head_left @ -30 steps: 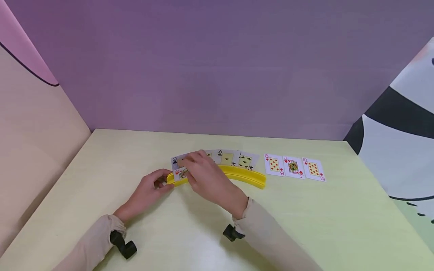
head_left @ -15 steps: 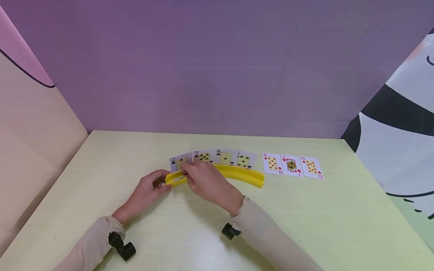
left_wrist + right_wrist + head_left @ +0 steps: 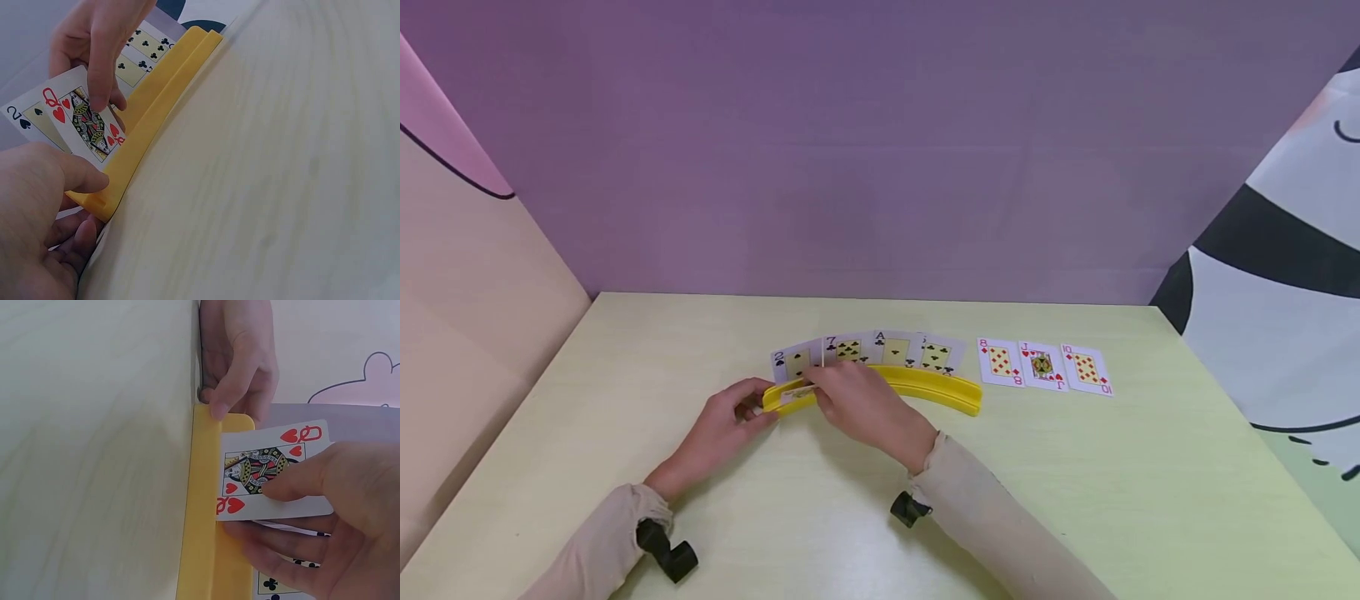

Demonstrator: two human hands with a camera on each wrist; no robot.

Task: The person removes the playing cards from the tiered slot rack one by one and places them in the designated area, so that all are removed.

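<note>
A curved yellow card holder (image 3: 932, 390) lies on the table. My left hand (image 3: 718, 429) grips its left end, thumb on the near side and fingers behind. With thumb and fingers, my right hand (image 3: 868, 412) pinches a queen of hearts (image 3: 259, 462), whose lower edge meets the holder's front slot. Behind it, the two of spades (image 3: 792, 362), seven of clubs (image 3: 847, 347), ace of clubs (image 3: 895, 347) and another club card (image 3: 937, 355) stand in a fan. Right-hand fingers pass between the queen and the rear cards. In the head view that hand hides most of the queen.
Right of the holder, the eight of diamonds (image 3: 1000, 362), jack of hearts (image 3: 1042, 367) and ten of diamonds (image 3: 1086, 369) lie face up on the pale table (image 3: 1075, 483). A purple panel (image 3: 880, 167) rises behind the table's far edge.
My right hand has come down slightly with the queen of hearts, from in front of the two of spades to the holder. The seven of clubs shows more fully. My left hand keeps its grip.
</note>
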